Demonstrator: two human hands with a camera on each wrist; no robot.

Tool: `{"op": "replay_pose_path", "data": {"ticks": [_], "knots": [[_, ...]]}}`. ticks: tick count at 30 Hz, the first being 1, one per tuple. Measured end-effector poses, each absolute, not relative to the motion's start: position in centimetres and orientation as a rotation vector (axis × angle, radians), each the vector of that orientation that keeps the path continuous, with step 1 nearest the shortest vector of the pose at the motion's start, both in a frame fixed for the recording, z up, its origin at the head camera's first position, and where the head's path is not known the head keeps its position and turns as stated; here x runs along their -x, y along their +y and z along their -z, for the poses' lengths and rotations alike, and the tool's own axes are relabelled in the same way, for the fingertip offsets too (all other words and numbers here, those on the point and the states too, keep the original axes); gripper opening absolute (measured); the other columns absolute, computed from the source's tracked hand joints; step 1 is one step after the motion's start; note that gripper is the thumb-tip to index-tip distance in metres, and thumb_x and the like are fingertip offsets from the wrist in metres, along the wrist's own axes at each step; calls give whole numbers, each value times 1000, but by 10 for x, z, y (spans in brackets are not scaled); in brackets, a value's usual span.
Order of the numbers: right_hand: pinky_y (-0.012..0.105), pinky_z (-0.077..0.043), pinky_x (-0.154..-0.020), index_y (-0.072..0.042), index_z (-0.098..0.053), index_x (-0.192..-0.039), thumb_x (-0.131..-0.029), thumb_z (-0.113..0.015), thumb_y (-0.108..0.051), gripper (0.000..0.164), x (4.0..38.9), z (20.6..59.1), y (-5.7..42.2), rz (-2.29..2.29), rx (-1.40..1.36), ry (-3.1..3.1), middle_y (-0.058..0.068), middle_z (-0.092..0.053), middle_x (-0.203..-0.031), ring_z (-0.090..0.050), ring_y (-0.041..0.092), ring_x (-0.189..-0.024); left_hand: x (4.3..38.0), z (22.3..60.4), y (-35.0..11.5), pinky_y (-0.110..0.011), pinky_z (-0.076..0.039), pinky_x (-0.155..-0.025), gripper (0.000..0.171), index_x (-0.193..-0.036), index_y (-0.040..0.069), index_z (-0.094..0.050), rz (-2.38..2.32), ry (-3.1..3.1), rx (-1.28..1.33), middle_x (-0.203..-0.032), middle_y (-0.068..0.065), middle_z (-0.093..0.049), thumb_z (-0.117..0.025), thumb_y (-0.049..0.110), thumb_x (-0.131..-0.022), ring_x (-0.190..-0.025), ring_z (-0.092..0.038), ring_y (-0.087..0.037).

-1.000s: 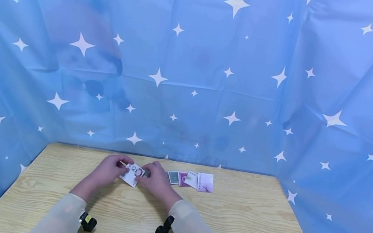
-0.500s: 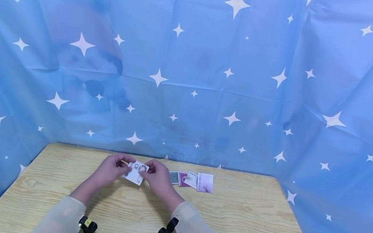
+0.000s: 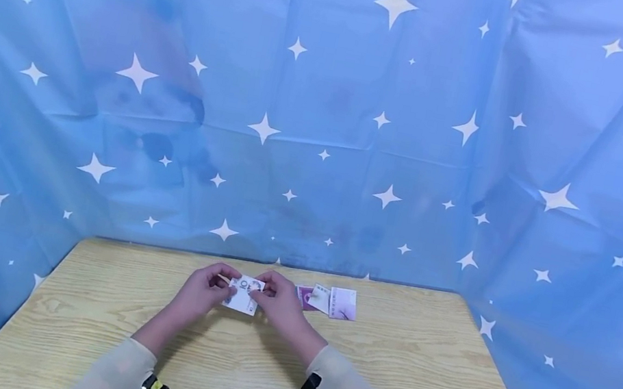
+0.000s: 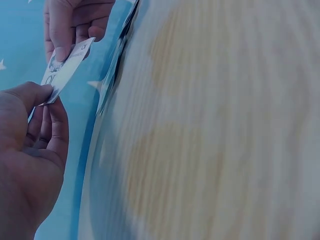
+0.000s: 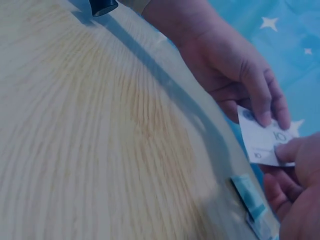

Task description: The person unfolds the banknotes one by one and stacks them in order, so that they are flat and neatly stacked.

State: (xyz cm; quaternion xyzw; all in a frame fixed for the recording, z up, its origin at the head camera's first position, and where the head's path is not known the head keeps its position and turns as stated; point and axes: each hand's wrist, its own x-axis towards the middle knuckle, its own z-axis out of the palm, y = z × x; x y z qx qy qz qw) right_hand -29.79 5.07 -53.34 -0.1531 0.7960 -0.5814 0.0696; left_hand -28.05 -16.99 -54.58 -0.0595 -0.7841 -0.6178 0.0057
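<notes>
Between my two hands is a pale banknote, folded small and printed with a 10. My left hand pinches its left edge between thumb and fingers. On the right edge, my right hand pinches it too. The right wrist view shows the banknote raised above the table, with the left hand at the far end and the right hand at the near end. In the left wrist view, both thumbs press on the printed face of the banknote.
To the right of my hands, a magenta banknote, a whitish one and a light purple one lie in an overlapping row. A teal note lies below my right hand. Behind the wooden table hangs a starry blue curtain.
Both hands have moved right with the banknote, which has turned straighter. My right hand now covers the teal note in the head view.
</notes>
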Motion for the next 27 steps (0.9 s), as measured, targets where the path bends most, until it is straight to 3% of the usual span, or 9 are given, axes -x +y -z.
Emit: {"op": "replay_pose_path", "data": {"ticks": [8,15,23,27], "knots": [[30,-56,-69,-3,-71,-126,-104,-77,-8,24,291,535,76,1722,485,2402,6,-71,-96,-64,17,-83,275,552,-148,-28,-57,-66,23,-118,4,-75,1994,-2415,212,-98,-12,-70,-78,-4,-96,-87,-66,-21],[24,-52,-68,-1,-74,-124,-102,-77,-3,23,283,534,98,1723,542,2404,4,-69,-90,-62,13,-80,269,555,-130,-25,-55,-66,20,-115,5,-75,2059,-2401,199,-100,-9,-69,-80,-2,-96,-87,-64,-20],[23,-52,-68,-1,-73,-121,-101,-78,-3,21,271,532,124,1704,570,2415,3,-69,-88,-61,13,-77,256,551,-109,-26,-55,-68,19,-115,5,-72,2049,-2449,292,-105,-10,-68,-78,-1,-98,-88,-64,-20],[23,-51,-66,-2,-73,-120,-100,-78,-4,21,266,530,134,1688,549,2416,3,-72,-91,-61,12,-77,251,551,-99,-24,-55,-68,20,-114,2,-71,2095,-2422,295,-99,-9,-69,-79,-2,-96,-87,-64,-19]]}}
